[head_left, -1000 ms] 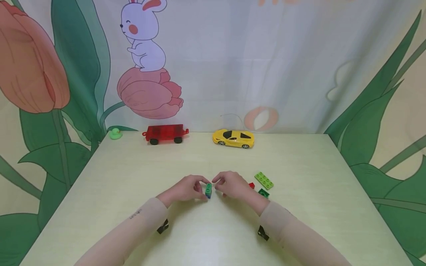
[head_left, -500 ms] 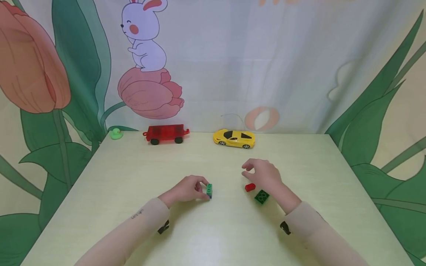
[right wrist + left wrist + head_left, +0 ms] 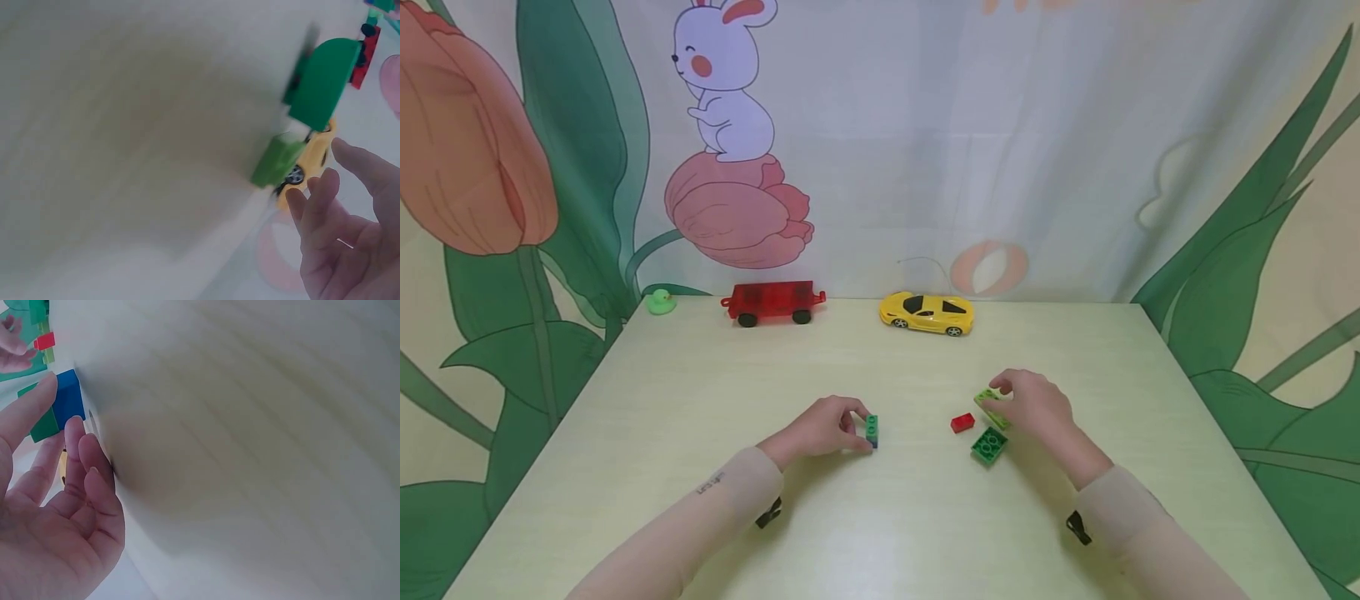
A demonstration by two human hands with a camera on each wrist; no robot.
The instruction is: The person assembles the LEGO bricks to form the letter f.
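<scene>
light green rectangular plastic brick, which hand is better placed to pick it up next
Likely the right hand, which is at the light green brick, while the left hand, farther away, pinches the green and blue plastic stack.

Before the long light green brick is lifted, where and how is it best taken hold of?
Probably pinch the light green brick by its long sides, near the middle, from above and the person's right: it lies flat, studs up, long and narrow, with the red brick on its left.

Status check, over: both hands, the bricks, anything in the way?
Left hand pinching green-and-blue stack. Right hand at lime brick, no grip. Red brick, dark green brick nearby, apparently not blocking.
</scene>
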